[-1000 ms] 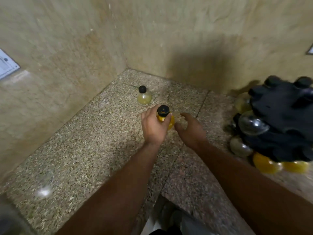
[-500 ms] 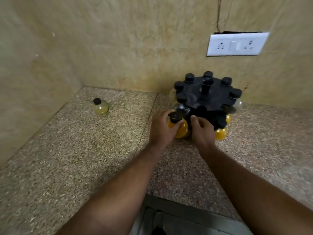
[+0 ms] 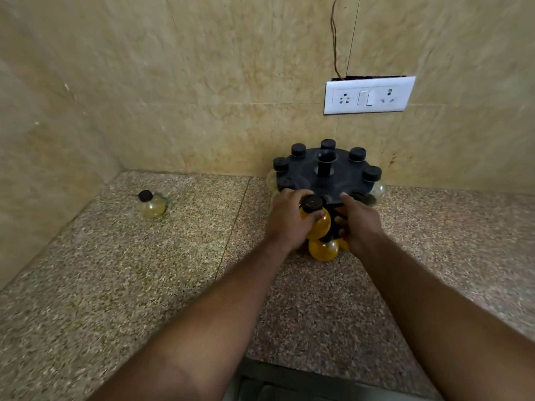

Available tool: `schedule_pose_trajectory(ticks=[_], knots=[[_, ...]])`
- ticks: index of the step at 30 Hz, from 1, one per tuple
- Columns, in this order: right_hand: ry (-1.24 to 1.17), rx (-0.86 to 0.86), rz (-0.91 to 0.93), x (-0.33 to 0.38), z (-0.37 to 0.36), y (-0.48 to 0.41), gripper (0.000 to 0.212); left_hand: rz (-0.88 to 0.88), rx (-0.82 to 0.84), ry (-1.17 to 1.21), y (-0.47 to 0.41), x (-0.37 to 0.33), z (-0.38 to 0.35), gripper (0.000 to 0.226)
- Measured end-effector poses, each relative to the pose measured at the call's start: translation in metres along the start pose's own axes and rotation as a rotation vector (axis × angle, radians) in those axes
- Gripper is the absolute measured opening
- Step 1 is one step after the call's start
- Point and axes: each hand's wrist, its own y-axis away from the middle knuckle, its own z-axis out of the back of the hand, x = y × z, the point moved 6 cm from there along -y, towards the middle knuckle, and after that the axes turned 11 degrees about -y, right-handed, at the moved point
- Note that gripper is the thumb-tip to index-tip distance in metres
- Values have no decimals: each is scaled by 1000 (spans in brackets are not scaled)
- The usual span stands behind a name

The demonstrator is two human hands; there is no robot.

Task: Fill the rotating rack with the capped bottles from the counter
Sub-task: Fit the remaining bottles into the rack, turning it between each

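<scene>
Orange bottle point(image 3: 317, 224) in left hand point(image 3: 285, 221) at rack point(image 3: 327, 175)

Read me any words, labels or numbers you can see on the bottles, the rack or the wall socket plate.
None can be read. The orange bottle in the left hand, the pale bottle on the counter, the black rack and the white socket plate show no legible text, label or number.

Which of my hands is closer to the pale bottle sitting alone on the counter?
Left. The left hand, gripping the orange bottle, is right of the pale bottle; the right hand, at the rack, is farther right still.
</scene>
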Motion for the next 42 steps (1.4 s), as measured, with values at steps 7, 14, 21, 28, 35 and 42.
schedule_pose_trajectory(ticks=[7,14,21,28,35,42], knots=[[71,7,47,-4,-12,-11,17,-84,32,-55,-15,-3,-8,53],[71,40,27,-8,-18,-11,15,-45,-47,-101,-18,0,-11,54],[112,-8,105,-17,-30,2,17,-40,-83,-17,-20,20,-11,52],[480,-24,317,-48,-71,23,30,56,-154,70,-42,81,1,46],[712,139,339,-88,-130,26,27,224,-121,206,-35,167,10,39],[910,270,299,-150,-207,2,27,487,-149,183,-18,280,31,36]])
